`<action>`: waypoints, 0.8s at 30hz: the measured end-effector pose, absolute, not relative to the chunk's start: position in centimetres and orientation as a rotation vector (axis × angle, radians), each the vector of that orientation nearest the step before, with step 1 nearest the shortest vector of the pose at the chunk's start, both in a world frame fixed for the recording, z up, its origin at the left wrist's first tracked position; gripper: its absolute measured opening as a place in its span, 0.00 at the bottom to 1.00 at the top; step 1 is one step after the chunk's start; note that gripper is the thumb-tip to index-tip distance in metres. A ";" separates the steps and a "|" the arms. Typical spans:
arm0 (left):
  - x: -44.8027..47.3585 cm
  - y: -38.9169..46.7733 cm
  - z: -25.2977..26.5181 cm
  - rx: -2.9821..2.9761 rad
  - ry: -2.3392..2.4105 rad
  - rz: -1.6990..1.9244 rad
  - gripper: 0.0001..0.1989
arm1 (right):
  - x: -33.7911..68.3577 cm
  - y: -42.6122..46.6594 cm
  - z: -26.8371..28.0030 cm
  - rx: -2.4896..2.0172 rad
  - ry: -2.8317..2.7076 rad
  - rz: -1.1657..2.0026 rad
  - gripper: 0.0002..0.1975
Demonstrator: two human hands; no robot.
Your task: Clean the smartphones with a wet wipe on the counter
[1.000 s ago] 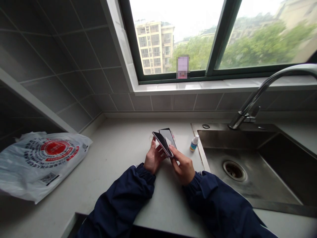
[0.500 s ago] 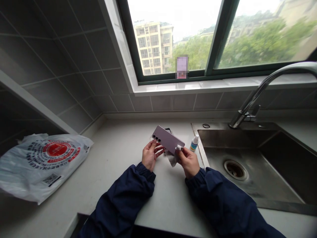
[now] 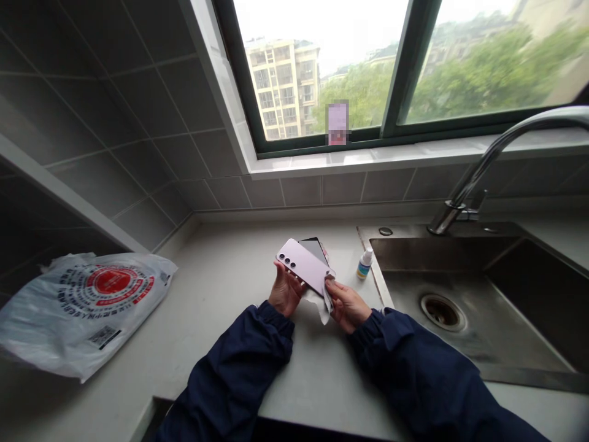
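because the phone (image 3: 307, 264) blocks the dark slab (image 3: 313, 248) behind it, only the slab's upper part shows, and whether the two touch is hard to tell. the phone is over the counter (image 3: 221, 264), between the hands: the left hand (image 3: 284, 291) is clamped on its lens end, some fingers hidden beneath; the right hand (image 3: 350, 307) pinches its lower end with a cloth (image 3: 321, 305). the bag (image 3: 50, 331) is cut off at the left edge, the tap (image 3: 488, 150) at the right, and a pixelated patch (image 3: 338, 121) masks something by the window. the phone's back is flat, lilac, round-cornered; the cloth, thin, pale, crumpled. the bag is slack white plastic printed red and black, the bottle (image 3: 364, 265) small and white-topped, the sink (image 3: 494, 325) dull steel. there are two hands, one phone with three round lenses, one slab, one cloth, one bottle, one bag, one tap.
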State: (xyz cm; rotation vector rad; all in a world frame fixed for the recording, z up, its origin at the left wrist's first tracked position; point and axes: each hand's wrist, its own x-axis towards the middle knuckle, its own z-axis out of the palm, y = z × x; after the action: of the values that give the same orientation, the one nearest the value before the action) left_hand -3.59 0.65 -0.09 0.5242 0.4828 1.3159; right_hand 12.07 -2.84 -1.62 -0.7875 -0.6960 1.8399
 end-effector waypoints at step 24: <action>-4.2 0.8 0.5 0.335 0.395 1.271 0.41 | 11.6 -3.2 -1.1 -0.945 -0.575 1.937 0.19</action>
State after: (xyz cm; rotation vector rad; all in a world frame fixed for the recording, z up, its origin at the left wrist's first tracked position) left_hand -4.18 0.85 0.54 0.3351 0.3952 1.2706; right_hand 11.61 -3.21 -1.11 -0.9449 -0.5754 1.9370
